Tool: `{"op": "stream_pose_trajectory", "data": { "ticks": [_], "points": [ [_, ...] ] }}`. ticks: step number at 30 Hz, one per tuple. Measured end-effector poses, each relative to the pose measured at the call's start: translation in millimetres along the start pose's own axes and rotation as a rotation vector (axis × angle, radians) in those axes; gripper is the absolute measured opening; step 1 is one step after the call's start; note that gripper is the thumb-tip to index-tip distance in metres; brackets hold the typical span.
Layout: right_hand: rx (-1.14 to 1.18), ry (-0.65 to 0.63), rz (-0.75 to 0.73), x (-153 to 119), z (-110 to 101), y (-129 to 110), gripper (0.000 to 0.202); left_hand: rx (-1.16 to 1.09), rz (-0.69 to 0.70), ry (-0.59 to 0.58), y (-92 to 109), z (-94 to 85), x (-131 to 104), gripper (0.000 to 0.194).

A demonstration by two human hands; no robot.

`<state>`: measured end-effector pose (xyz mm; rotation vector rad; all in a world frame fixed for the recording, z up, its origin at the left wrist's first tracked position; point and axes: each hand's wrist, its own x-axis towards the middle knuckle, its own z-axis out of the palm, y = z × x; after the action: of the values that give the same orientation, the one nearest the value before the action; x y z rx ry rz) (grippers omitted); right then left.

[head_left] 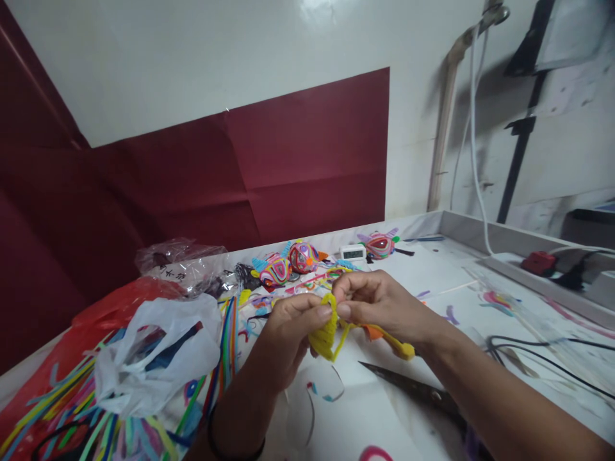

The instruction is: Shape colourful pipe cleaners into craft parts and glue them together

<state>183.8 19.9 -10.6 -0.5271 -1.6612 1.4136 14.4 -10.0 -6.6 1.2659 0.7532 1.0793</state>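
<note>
My left hand [295, 320] pinches a ribbed yellow piece [324, 334] that looks built up from fuzzy pipe cleaner. At its upper right edge, the thumb and forefinger of my right hand [368, 299] are pressed together; whatever lies between those fingertips is too small to make out. A loose yellow strand [342, 342] hangs from the piece. Below my right hand are an orange bit [373, 331] and a yellow knobbed end [406, 350]. Dark scissors [408, 384] lie on the table under my right forearm, which covers part of them.
Left, a white plastic bag [154, 378] and red bag [125, 304] lie among many coloured pipe cleaners [115, 435]. Colourful fish-like figures [275, 270] and a small digital clock [353, 253] stand at the back. A power strip [562, 288] and black cable [523, 346] are right.
</note>
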Motion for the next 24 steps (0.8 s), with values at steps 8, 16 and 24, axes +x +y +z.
{"op": "stream_pose_trajectory", "data": {
  "ticks": [8, 16, 24],
  "points": [
    [0.062, -0.048, -0.010, 1.7, -4.4, 7.1, 0.021, -0.006, -0.005, -0.008, -0.3, 2.0, 2.3, 0.025],
    [0.040, -0.063, 0.017, -0.1, -7.7, 6.8, 0.021, 0.014, -0.071, -0.019, -1.3, 2.4, 0.8, 0.026],
    [-0.193, -0.008, -0.101, 4.4, -11.3, 0.8, 0.027, 0.089, -0.082, -0.061, -1.3, -0.4, 0.7, 0.023]
  ]
}}
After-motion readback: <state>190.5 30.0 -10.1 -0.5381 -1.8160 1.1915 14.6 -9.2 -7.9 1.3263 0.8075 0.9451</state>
